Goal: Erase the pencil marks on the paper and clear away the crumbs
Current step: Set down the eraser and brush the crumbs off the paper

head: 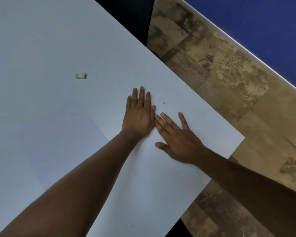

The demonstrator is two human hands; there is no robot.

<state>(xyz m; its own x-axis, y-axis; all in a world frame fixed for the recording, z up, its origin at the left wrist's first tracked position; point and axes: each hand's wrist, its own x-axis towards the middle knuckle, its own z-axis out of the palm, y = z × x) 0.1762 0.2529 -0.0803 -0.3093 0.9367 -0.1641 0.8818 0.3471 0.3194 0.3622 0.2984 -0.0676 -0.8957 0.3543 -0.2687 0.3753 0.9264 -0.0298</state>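
The large white sheet of paper lies flat over the pale blue-grey tabletop, its corner at about four o'clock jutting past the table edge over the mottled brown floor. The left hand lies palm down on the sheet with fingers straight and close together, pointing toward twelve o'clock; the right hand lies flat beside it, fingers spread and angled toward eleven o'clock, fingertips touching the side of the left hand. Neither holds anything. A scatter of small dark eraser crumbs sits on the paper just at one o'clock from the left hand. The small white rectangular eraser rests well apart, at ten o'clock from the hands. The paper looks thin, light and floppy, likely to slide or crease, so it is best pinned with a flat palm; the crumbs are weightless and loose, better swept with the edge of a hand toward the overhanging corner than pinched. No pencil marks can be made out
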